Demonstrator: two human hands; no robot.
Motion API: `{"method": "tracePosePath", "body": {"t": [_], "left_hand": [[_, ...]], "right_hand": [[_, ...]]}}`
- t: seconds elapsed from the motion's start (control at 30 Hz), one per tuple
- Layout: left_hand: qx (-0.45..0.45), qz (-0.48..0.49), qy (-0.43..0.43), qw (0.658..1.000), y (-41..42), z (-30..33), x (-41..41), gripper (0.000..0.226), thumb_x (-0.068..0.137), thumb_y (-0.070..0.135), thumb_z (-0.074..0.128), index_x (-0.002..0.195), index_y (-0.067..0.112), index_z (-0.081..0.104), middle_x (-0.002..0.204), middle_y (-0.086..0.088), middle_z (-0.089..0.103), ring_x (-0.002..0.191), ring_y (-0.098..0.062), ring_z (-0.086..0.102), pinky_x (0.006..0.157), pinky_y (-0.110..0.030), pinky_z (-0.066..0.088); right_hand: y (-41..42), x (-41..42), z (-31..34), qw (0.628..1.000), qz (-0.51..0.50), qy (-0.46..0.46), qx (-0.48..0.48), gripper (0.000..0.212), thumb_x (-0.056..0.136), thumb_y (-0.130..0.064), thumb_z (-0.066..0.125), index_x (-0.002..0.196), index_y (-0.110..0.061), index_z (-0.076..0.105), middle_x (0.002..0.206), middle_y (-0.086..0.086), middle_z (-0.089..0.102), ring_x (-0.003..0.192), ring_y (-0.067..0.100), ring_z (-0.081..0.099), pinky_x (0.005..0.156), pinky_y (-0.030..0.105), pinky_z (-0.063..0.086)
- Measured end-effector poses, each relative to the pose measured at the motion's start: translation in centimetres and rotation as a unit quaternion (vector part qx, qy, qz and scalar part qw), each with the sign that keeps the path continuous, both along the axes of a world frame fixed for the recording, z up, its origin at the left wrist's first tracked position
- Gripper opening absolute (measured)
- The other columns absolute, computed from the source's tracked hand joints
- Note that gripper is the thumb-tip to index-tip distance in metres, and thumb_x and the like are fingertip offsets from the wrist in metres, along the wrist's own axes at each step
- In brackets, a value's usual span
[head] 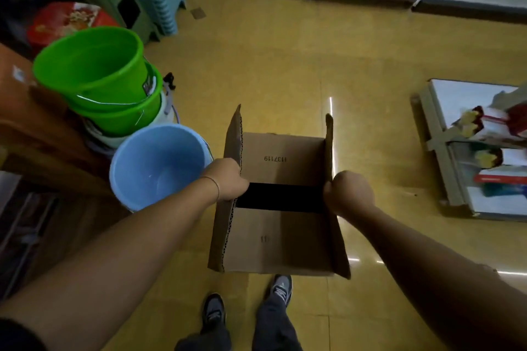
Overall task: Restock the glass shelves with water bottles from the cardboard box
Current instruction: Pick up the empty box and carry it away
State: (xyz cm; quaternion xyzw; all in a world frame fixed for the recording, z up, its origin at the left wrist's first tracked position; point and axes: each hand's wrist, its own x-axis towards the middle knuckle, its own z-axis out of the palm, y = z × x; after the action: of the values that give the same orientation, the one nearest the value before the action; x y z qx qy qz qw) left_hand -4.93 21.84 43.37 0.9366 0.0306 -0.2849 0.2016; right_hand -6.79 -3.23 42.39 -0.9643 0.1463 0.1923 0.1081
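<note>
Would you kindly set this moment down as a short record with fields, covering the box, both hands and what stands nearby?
box: cardboard box held above the floor, flaps up, black tape across the middle
contents: no bottles visible
left hand: left hand grips the box's left flap
right hand: right hand grips the right flap
nearby left: blue bucket, stacked green buckets
nearby right: shelf unit with packaged goods
below: person's shoes on yellow floor

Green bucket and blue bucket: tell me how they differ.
The green bucket sits on top of a stack of other buckets, while the blue bucket stands alone and lower, beside the stack. The green bucket leans away from the cardboard box; the blue bucket is right next to the left hand gripping the box. Both are open-topped, round and look empty.
</note>
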Motion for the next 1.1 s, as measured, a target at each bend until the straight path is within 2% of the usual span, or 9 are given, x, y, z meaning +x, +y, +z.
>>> {"method": "tracePosePath", "body": {"t": [0.07,0.2,0.4,0.5,0.63,0.8,0.9,1.0,1.1], "left_hand": [[0.005,0.017,0.019,1.0,-0.6,-3.0,1.0,0.034,0.081,0.021,0.052,0.054,0.013,0.034,0.058,-0.005,0.035,0.056,-0.022,0.037,0.052,-0.029,0.029],[0.006,0.049,0.063,0.997,-1.2,-10.1,2.8,0.034,0.084,0.018,0.05,0.053,0.013,0.036,0.056,-0.005,0.036,0.055,-0.02,0.038,0.05,-0.028,0.029],[0.042,0.044,0.084,0.995,-0.9,-21.2,4.5,0.026,0.083,0.023,0.05,0.06,0.01,0.051,0.07,-0.005,0.048,0.063,-0.02,0.048,0.062,-0.031,0.043],[0.039,0.043,0.088,0.994,-0.5,-25.7,4.7,0.026,0.085,0.021,0.05,0.062,0.009,0.049,0.067,-0.001,0.036,0.073,-0.022,0.044,0.067,-0.029,0.039],[0.038,0.045,0.069,0.996,-0.4,-30.8,4.6,0.032,0.087,0.02,0.05,0.057,0.013,0.042,0.06,-0.003,0.043,0.067,-0.023,0.048,0.06,-0.028,0.035],[0.068,0.032,0.065,0.995,-0.7,-35.3,3.5,0.032,0.091,0.021,0.049,0.06,0.019,0.039,0.066,0.002,0.041,0.069,-0.019,0.043,0.064,-0.028,0.035],[0.074,0.04,0.055,0.995,-0.3,-37.1,2.7,0.029,0.09,0.02,0.048,0.062,0.019,0.038,0.071,-0.001,0.045,0.07,-0.02,0.045,0.063,-0.027,0.032],[0.067,0.05,0.057,0.995,0.2,-38.3,2.0,0.026,0.09,0.019,0.047,0.065,0.017,0.041,0.08,-0.008,0.057,0.072,-0.025,0.05,0.061,-0.026,0.03],[0.069,0.016,0.07,0.995,-0.2,-39.5,1.7,0.014,0.092,0.021,0.046,0.081,0.016,0.054,0.095,-0.01,0.063,0.085,-0.031,0.059,0.062,-0.028,0.032]], "right_hand": [[-0.2,0.8,-3.4,1.0,0.008,0.008,0.013,0.04,0.097,-0.024,0.045,0.058,-0.016,0.045,0.06,0.0,0.047,0.051,0.01,0.043,0.042,0.02,0.025],[-1.2,2.7,-10.9,0.999,0.001,0.016,0.03,0.042,0.099,-0.027,0.044,0.058,-0.018,0.041,0.06,-0.001,0.045,0.051,0.009,0.04,0.042,0.021,0.023],[0.0,4.1,-21.9,0.999,0.036,0.014,0.015,0.043,0.099,-0.03,0.044,0.057,-0.022,0.036,0.058,-0.004,0.042,0.049,0.007,0.037,0.043,0.021,0.023],[1.0,4.3,-26.7,0.998,0.052,0.017,0.01,0.039,0.099,-0.031,0.047,0.062,-0.02,0.043,0.057,-0.007,0.042,0.047,0.005,0.039,0.042,0.019,0.024],[2.4,4.7,-32.1,0.999,0.043,0.027,0.011,0.038,0.098,-0.031,0.048,0.062,-0.021,0.043,0.056,-0.007,0.043,0.046,0.004,0.041,0.042,0.019,0.025],[4.1,4.1,-37.2,0.998,0.043,0.047,0.011,0.029,0.097,-0.03,0.05,0.071,-0.018,0.053,0.059,-0.006,0.047,0.049,0.005,0.043,0.043,0.019,0.026],[4.8,3.7,-38.9,0.998,0.022,0.03,0.042,0.027,0.096,-0.032,0.054,0.072,-0.019,0.057,0.059,-0.007,0.05,0.049,0.003,0.045,0.043,0.018,0.026],[6.0,3.4,-39.7,0.997,0.033,0.031,0.063,0.024,0.094,-0.036,0.056,0.082,-0.017,0.066,0.066,-0.006,0.057,0.055,0.007,0.052,0.048,0.02,0.039],[7.3,2.7,-40.6,0.995,0.031,0.056,0.081,0.03,0.093,-0.046,0.055,0.088,-0.019,0.066,0.074,-0.005,0.063,0.063,0.012,0.061,0.058,0.028,0.055]]}}
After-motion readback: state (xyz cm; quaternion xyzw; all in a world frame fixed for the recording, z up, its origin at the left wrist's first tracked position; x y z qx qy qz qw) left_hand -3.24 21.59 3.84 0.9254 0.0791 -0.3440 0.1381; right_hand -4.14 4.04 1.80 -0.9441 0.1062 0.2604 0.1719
